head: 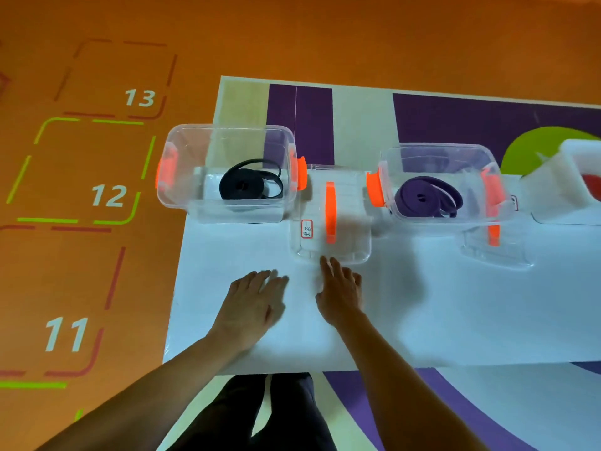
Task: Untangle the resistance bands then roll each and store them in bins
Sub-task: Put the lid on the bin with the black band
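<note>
1. Clear plastic orange-latched bin [182, 203] ahead of left hand [253, 301]: coiled black resistance band [247, 187].
2. Matching bin [422, 151] ahead-right of right hand [341, 294]: coiled purple band [426, 196].
3. Hands spread, empty; clear orange-handled lid [351, 236] at right fingertips [325, 264].

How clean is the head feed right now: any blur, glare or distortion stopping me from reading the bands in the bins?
Head view: the left hand and right hand are motion-blurred, and the clear lid is soft too; the black band in the left bin and the purple band in the right bin read clearly, with little glare; wide-angle bowing bends the table edges.
</note>
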A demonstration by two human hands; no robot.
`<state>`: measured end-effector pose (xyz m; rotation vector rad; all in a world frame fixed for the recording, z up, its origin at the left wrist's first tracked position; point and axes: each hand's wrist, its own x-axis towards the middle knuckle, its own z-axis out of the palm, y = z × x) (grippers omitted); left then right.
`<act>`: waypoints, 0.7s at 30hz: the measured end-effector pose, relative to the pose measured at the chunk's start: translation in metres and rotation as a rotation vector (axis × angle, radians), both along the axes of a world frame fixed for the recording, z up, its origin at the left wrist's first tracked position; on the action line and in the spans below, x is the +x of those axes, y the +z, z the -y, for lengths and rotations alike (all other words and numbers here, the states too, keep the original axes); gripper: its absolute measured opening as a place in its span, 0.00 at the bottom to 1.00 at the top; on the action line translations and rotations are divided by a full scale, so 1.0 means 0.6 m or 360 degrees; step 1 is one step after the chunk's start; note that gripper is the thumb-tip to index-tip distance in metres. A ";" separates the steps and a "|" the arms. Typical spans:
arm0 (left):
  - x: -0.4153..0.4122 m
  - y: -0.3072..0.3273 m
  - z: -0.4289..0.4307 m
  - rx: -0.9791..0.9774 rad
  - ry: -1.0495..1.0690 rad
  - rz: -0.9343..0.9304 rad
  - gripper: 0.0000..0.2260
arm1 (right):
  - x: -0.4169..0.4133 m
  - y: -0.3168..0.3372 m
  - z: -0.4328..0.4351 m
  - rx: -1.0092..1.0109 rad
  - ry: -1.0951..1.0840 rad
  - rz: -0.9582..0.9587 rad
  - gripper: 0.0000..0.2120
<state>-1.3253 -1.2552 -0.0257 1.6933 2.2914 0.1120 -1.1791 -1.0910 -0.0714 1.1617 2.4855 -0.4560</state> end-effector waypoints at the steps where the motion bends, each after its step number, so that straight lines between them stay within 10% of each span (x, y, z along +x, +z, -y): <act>1: 0.005 -0.004 -0.002 -0.0020 -0.0003 0.0014 0.24 | 0.002 0.001 0.009 0.0009 0.0033 -0.0007 0.39; 21: 0.057 -0.078 0.047 -0.0243 0.0127 0.0147 0.20 | 0.031 0.040 -0.017 -0.0086 -0.0199 -0.0280 0.26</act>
